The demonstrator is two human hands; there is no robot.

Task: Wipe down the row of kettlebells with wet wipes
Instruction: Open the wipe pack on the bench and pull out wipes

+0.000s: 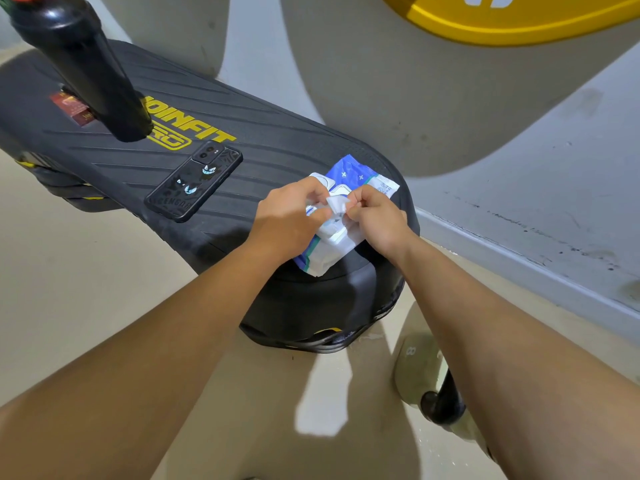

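Centre frame: left hand (291, 216) grips the wet-wipe pack (349, 173), right hand (377, 220) pinches a wipe (337, 204) at its opening; a hard tug could tear it or drag several out.

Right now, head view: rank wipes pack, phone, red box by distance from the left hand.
1. wipes pack: gripped by the left hand itself.
2. phone: to the hand's left, on the black platform.
3. red box: far left, beside the black post.

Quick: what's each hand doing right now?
Left hand: holding the wet wipes pack.
Right hand: pinching a white wipe at the pack's opening.
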